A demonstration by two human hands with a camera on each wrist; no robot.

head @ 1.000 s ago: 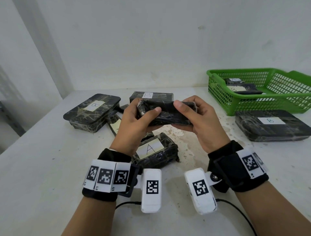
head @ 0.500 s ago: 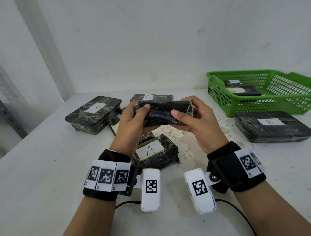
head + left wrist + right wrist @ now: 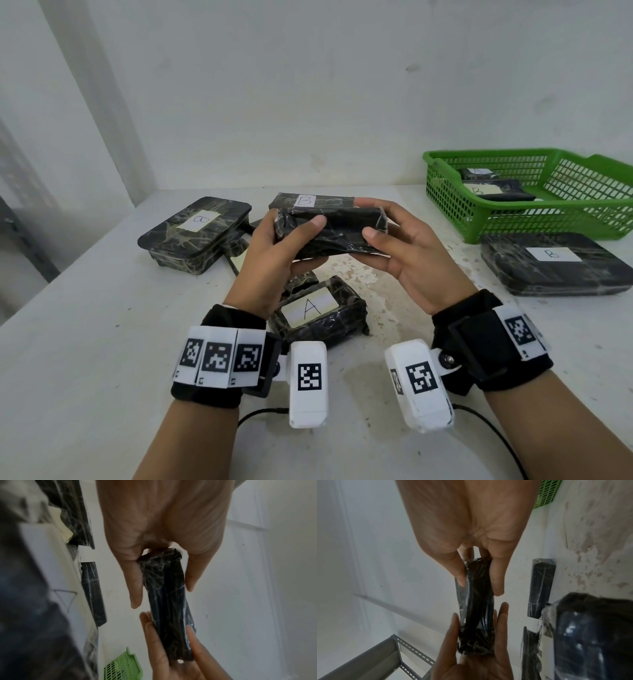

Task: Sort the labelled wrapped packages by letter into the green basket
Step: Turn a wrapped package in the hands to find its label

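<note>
Fingers: left hand and right hand both curl round the ends of one black wrapped package, thumbs on its near face.
Held package: lifted above the table, label hidden.
Below it: package marked A.
Green basket: far right, with labelled packages inside.

Head view: even, diffuse daylight, moderately bright; soft shadows under the wrists on the table. Sharp focus, with wide-angle bending at the edges. Both wrist views: dimmer, motion-blurred, strongly distorted; near wrapped packages out of focus, film glinting.
</note>
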